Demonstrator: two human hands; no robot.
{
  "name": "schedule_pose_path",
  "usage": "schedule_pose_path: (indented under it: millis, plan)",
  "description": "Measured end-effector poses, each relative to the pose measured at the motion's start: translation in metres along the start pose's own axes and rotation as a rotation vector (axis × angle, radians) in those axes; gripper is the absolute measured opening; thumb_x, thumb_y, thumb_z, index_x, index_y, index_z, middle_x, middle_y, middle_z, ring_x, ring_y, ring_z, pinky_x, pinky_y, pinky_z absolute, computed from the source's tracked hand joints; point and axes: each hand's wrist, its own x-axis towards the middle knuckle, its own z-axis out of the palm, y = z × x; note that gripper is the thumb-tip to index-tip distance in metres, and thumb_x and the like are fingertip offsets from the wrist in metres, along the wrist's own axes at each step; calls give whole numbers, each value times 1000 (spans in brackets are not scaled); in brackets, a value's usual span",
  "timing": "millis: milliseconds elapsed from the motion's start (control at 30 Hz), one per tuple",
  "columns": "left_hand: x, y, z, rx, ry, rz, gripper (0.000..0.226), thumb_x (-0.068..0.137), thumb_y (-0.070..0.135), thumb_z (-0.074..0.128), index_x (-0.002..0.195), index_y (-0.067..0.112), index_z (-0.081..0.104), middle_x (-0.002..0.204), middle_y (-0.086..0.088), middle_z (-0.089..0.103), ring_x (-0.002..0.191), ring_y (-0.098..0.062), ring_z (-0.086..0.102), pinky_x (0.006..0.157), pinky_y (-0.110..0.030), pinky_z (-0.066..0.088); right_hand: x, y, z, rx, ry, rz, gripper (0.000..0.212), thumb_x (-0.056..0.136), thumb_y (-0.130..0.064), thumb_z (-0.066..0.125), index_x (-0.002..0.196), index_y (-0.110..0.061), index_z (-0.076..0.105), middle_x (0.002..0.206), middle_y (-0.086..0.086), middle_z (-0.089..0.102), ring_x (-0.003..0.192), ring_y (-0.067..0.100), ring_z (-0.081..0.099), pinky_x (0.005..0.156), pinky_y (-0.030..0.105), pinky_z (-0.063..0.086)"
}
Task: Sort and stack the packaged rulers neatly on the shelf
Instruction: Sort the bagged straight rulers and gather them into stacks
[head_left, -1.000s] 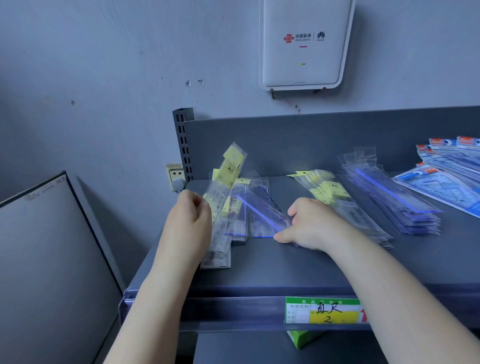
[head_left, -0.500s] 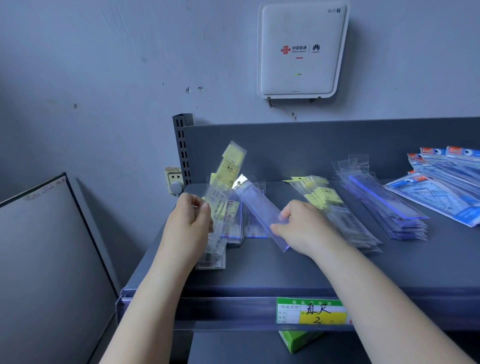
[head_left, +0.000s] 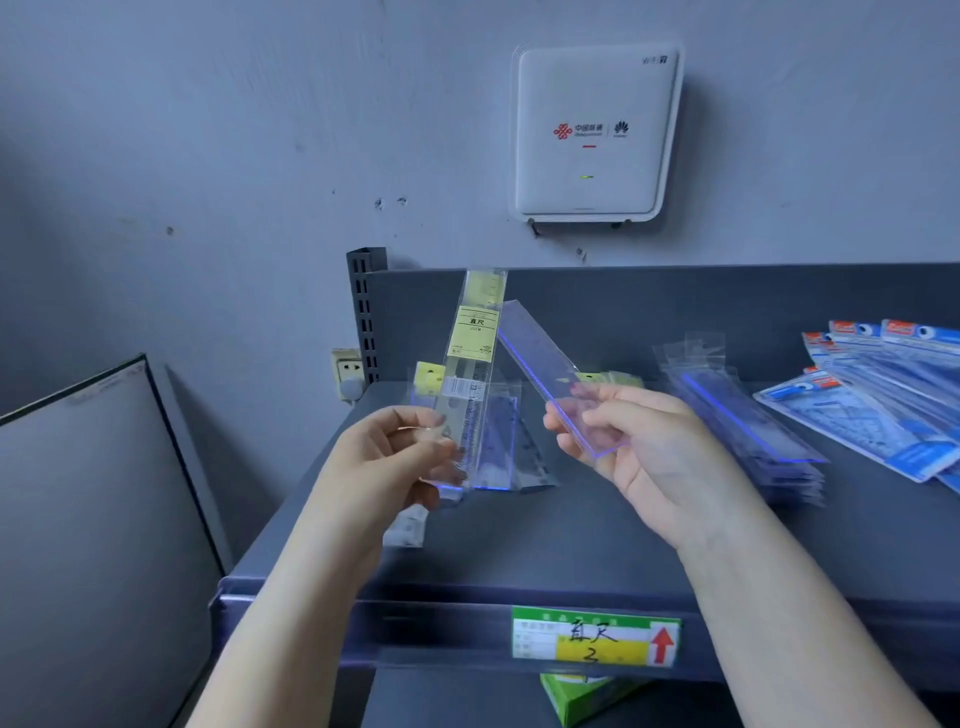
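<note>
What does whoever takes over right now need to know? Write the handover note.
Left hand grips a yellow-labelled ruler pack, upright. Right hand pinches a clear blue-edged ruler pack, tilted, above the shelf.
On the shelf: loose packs at left, a neat blue-edged stack at right.
Done: that stack. Left: place both held packs, sort the loose ones.

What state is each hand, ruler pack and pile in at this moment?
left hand: grips yellow-label ruler pack, upright.
right hand: pinches clear blue-edged ruler, lifted, tilted.
blue-edged pile: stacked flat on shelf.
router light: lit.
</note>
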Motion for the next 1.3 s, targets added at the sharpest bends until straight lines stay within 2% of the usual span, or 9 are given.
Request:
schedule_pose_path:
  millis: [167, 333, 500, 800, 900, 967, 1067, 1133, 1300]
  plan:
    - [-4, 0, 32, -143, -141, -52, 19, 78, -10, 60, 93, 2, 57, 65, -8, 59, 46, -11, 61, 46, -21, 53, -11, -10, -30, 209, 15, -30, 34, 85, 21, 29, 98, 8, 57, 83, 19, 67, 68, 22, 68, 65, 24, 59]
    - [-2, 0, 70, -106, -168, -48, 22, 74, -9, 64, 86, 6, 54, 58, -7, 61, 55, -17, 68, 55, -27, 59, -21, -30, -73, 240, 66, -150, 24, 86, 16, 45, 97, 0, 58, 78, 8, 73, 73, 14, 72, 64, 19, 58]
    - [5, 6, 106, -4, -185, -39, 21, 78, -5, 66, 84, 6, 49, 52, -7, 62, 47, -17, 66, 48, -24, 56, -25, -54, -117, 23, 228, -257, 12, 84, 6, 57, 86, -6, 58, 65, 4, 70, 62, 11, 70, 56, 15, 55]
    - [14, -13, 147, 305, -182, -65, 19, 82, 3, 69, 94, -1, 56, 49, -7, 61, 36, -15, 56, 42, -25, 53, -9, -48, -147, -506, 289, -187, 12, 82, -4, 68, 84, -12, 59, 48, -1, 64, 46, 14, 62, 52, 23, 53]
    - [17, -18, 151, 442, -137, -35, 24, 83, 5, 69, 102, -1, 56, 52, -11, 60, 30, -12, 51, 34, -18, 43, -3, -43, -151, -650, 298, -185, 15, 82, -7, 68, 83, -17, 57, 44, 0, 62, 41, 13, 56, 52, 25, 49]
    - [19, -23, 153, 568, -98, 4, 27, 83, 11, 70, 105, 3, 55, 55, -10, 60, 27, -10, 45, 32, -15, 37, 1, -40, -153, -799, 328, -218, 15, 82, -14, 68, 92, -17, 56, 50, 1, 63, 42, 11, 56, 53, 27, 48]
    - [24, -30, 153, 728, -66, 55, 30, 83, 21, 70, 105, 12, 53, 52, -2, 60, 24, -7, 42, 32, -12, 31, 1, -38, -153, -1085, 420, -269, 28, 83, -27, 67, 106, -16, 54, 78, 4, 65, 74, 21, 59, 64, 29, 41]
    - [25, -33, 152, 812, -51, 94, 30, 82, 27, 71, 104, 16, 52, 51, 2, 60, 24, -4, 42, 33, -12, 31, -1, -39, -150, -1170, 461, -267, 31, 87, -31, 62, 112, -16, 52, 93, 3, 61, 81, 20, 50, 65, 27, 34]
    - [25, -37, 149, 928, -45, 163, 29, 82, 34, 69, 101, 18, 54, 53, 5, 61, 29, 0, 44, 46, -21, 38, -3, -38, -147, -1239, 472, -215, 23, 91, -32, 55, 108, -16, 51, 93, -2, 54, 82, 19, 45, 66, 28, 33]
